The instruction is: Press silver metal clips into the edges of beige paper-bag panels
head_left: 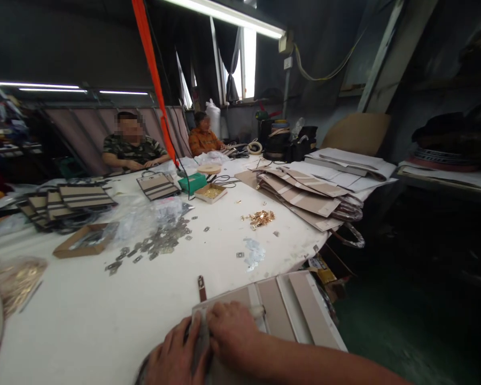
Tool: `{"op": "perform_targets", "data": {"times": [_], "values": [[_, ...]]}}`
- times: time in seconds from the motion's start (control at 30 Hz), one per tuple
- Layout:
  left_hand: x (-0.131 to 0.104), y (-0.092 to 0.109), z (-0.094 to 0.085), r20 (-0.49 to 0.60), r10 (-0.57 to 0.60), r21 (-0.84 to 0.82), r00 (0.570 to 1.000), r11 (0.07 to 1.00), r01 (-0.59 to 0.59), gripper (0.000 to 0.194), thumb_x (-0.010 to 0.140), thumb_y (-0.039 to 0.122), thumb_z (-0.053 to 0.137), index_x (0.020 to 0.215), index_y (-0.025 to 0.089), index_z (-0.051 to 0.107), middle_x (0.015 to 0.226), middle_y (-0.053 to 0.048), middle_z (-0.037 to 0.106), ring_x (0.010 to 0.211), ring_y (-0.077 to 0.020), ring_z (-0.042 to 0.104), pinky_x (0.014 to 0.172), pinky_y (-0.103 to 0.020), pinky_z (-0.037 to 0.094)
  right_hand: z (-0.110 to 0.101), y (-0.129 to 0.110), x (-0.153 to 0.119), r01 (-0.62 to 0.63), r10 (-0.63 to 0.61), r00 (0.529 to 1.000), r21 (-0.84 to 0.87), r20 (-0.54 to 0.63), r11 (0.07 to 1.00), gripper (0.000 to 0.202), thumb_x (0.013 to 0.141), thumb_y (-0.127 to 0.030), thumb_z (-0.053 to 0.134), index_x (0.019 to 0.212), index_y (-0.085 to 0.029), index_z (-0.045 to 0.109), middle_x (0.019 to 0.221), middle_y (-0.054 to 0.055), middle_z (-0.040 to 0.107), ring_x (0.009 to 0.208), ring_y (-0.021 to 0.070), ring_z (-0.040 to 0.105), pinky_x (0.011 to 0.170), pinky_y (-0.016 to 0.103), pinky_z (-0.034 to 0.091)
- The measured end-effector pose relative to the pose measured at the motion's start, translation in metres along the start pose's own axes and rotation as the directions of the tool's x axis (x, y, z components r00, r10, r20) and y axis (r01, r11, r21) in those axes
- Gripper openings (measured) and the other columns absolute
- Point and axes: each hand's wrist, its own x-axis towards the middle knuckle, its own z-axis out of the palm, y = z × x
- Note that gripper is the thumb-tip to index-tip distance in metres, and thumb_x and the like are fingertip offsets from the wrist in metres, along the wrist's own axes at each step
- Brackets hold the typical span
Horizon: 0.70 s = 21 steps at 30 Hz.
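In the head view, a beige and white bag panel [270, 307] lies at the near edge of the table. My left hand [174, 353] rests on its left part, fingers stretched out and thumb apart. Close beside those fingers, my right hand [234, 331] is closed around a tool whose pale, rounded handle [258, 311] sticks out to the right. The tool's other end is hidden by my hands. From the panel's far left corner juts a short brown strap [201, 289] with a metal fitting.
Thin grey metal plates [160, 240], gold-coloured fittings [260, 218] and pale blue pieces [254, 252] lie on the white table [76, 310]. A cardboard tray [84, 239] stands left; stacked bag panels [304, 195] lie right. Two people sit across the table. An orange strip [154, 75] hangs down.
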Motion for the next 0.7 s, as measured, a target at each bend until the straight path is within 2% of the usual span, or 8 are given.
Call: {"op": "perform_targets", "data": {"times": [0.1, 0.17, 0.3, 0.4, 0.5, 0.7], "values": [[-0.007, 0.008, -0.014, -0.003, -0.026, -0.024, 1.000, 0.999, 0.026, 0.061, 0.102, 0.045, 0.044, 0.160, 0.025, 0.049, 0.159, -0.012, 0.054, 0.144, -0.0297, 0.050, 0.116, -0.048, 0.041, -0.015, 0.009, -0.005, -0.020, 0.017, 0.999, 0.076, 0.037, 0.997, 0.026, 0.094, -0.031, 0.064, 0.115, -0.019, 0.075, 0.109, 0.010, 0.076, 0.094, 0.0288, 0.073, 0.079, 0.036, 0.055], [-0.012, 0.010, -0.016, -0.034, -0.028, -0.072, 0.999, 0.997, 0.026, 0.060, 0.103, 0.046, 0.045, 0.159, 0.026, 0.049, 0.157, -0.011, 0.055, 0.143, -0.0293, 0.050, 0.115, -0.048, 0.040, -0.026, 0.028, -0.004, -0.065, 0.064, 0.998, 0.130, 0.016, 0.989, 0.021, 0.095, -0.030, 0.063, 0.108, -0.024, 0.079, 0.104, 0.006, 0.079, 0.093, 0.0246, 0.074, 0.079, 0.032, 0.052], [-0.019, 0.009, -0.011, -0.114, -0.026, -0.179, 0.993, 0.984, 0.005, 0.059, 0.103, 0.045, 0.047, 0.159, 0.026, 0.049, 0.156, -0.011, 0.056, 0.142, -0.0292, 0.048, 0.115, -0.048, 0.038, -0.055, 0.088, 0.000, -0.262, 0.272, 0.959, 0.126, -0.075, 0.957, 0.024, 0.097, -0.031, 0.064, 0.113, -0.030, 0.082, 0.111, 0.002, 0.081, 0.101, 0.0217, 0.073, 0.085, 0.029, 0.049], [-0.022, 0.009, -0.008, -0.131, -0.031, -0.237, 0.991, 0.971, -0.001, 0.060, 0.101, 0.044, 0.051, 0.159, 0.025, 0.049, 0.156, -0.011, 0.055, 0.142, -0.0303, 0.047, 0.116, -0.050, 0.036, -0.069, 0.129, 0.006, -0.321, 0.322, 0.946, 0.052, -0.017, 0.946, 0.022, 0.095, -0.031, 0.067, 0.108, -0.029, 0.084, 0.113, 0.003, 0.080, 0.104, 0.0225, 0.072, 0.085, 0.029, 0.047], [-0.023, 0.011, -0.010, -0.139, -0.039, -0.276, 0.990, 0.961, -0.001, 0.062, 0.099, 0.042, 0.055, 0.158, 0.025, 0.050, 0.154, -0.011, 0.056, 0.141, -0.0309, 0.048, 0.116, -0.050, 0.036, -0.068, 0.149, 0.012, -0.315, 0.314, 0.948, 0.020, 0.050, 0.949, 0.018, 0.093, -0.030, 0.069, 0.101, -0.028, 0.085, 0.109, 0.004, 0.079, 0.101, 0.0224, 0.071, 0.083, 0.028, 0.046], [-0.022, 0.013, -0.011, -0.167, -0.049, -0.315, 0.985, 0.949, -0.006, 0.064, 0.096, 0.043, 0.062, 0.156, 0.025, 0.051, 0.151, -0.011, 0.058, 0.139, -0.0310, 0.049, 0.114, -0.048, 0.038, -0.057, 0.157, 0.021, -0.336, 0.333, 0.937, 0.010, 0.108, 0.942, 0.016, 0.091, -0.029, 0.069, 0.096, -0.026, 0.084, 0.106, 0.003, 0.080, 0.098, 0.0220, 0.071, 0.083, 0.029, 0.046]]}}
